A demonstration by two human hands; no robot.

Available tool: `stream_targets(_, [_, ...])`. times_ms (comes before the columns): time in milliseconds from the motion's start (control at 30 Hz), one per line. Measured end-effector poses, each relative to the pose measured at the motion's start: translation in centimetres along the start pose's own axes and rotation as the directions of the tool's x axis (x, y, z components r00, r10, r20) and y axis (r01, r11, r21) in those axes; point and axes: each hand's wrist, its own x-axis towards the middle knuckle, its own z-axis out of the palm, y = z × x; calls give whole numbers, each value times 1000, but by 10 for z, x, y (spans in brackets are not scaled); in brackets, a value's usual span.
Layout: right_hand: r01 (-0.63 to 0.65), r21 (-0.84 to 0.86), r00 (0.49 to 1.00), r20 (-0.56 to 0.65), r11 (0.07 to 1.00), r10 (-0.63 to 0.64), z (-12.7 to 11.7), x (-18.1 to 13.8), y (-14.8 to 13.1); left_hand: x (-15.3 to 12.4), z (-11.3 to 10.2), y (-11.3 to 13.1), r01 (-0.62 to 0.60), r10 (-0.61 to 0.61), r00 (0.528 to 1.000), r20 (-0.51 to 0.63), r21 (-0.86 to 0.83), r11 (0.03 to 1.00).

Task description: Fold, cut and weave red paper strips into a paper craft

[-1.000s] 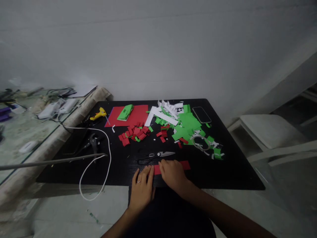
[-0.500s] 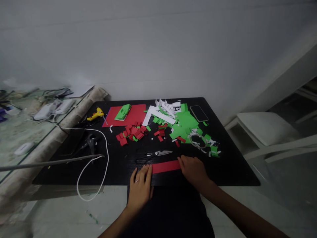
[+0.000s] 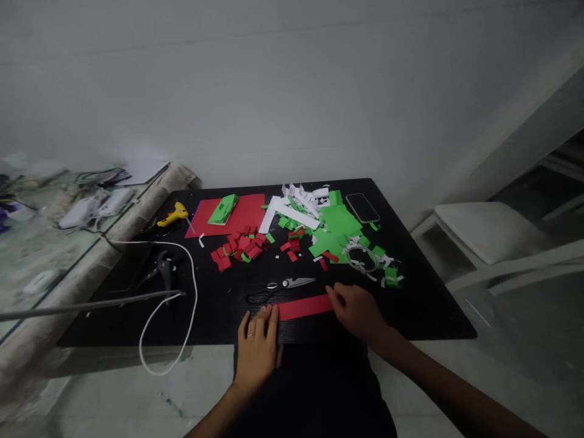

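A long red paper strip (image 3: pixel 304 307) lies flat near the front edge of the black table (image 3: pixel 424 304). My left hand (image 3: pixel 258 345) rests flat at the strip's left end, fingers stretched out, a ring on one finger. At the strip's right end, my right hand (image 3: pixel 358 311) lies on the table with its fingertips pressing on the paper. Black-handled scissors (image 3: pixel 279 287) lie just behind the strip.
Behind are small red pieces (image 3: pixel 238 246), a red sheet (image 3: pixel 244 211) with a green folded piece, white strips (image 3: pixel 297 205), green scraps (image 3: pixel 340 232), a phone (image 3: pixel 362 208), a tape ring (image 3: pixel 360 257), a yellow glue gun (image 3: pixel 174 215), pliers (image 3: pixel 163 265), a white cable (image 3: pixel 187 304). A white chair (image 3: pixel 479 228) stands right.
My right hand has slid along the red strip from its left part to its right end, uncovering the strip. The left hand stayed in place. The view shifted slightly.
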Motion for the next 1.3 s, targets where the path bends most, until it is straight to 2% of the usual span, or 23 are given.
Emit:
stream_targets(67, [-35,194,999,36,980,28,5,0,-11,1,0,1,2,-3,1000,9,3,1000])
stream_targets(133, [-92,402,993,109,911,53,14,1,-23,1,0,3,6,-6,1000,17,6,1000])
stream_targets(267, [-258,733,959,272,629,76,38,14,-49,2,-1,4,10,-11,999,32,18,1000])
stream_targets(367, [-338,845,936,350,414,50,54,29,-62,2,-1,3,2,-3,999,44,25,1000])
stream_targets(467, [-370,893,927,374,258,36,66,39,-67,0,1,2,-8,7,999,51,28,1000])
stream_targets(533, [-372,909,928,371,190,40,72,42,-68,-1,2,1,-9,8,999,52,28,1000])
stream_targets(633, [-359,921,933,355,148,58,81,40,-66,-2,3,1,-3,2,999,50,27,1000])
stream_targets(733, [-314,934,949,303,169,90,86,37,-64,-1,3,2,-5,4,999,48,21,1000])
stream_targets(833, [-251,937,966,226,243,125,85,36,-58,0,2,1,-9,8,999,47,19,1000])
stream_targets(1067, [-148,837,988,99,527,119,61,31,-28,-1,1,1,-8,7,998,56,19,1000])
stream_targets(1200, [-99,730,995,84,677,55,42,26,-16,-2,0,2,-9,8,998,67,16,1000])
stream_targets(1300, [-64,656,996,85,752,10,32,24,-9,-1,0,2,-18,17,998,64,12,1000])
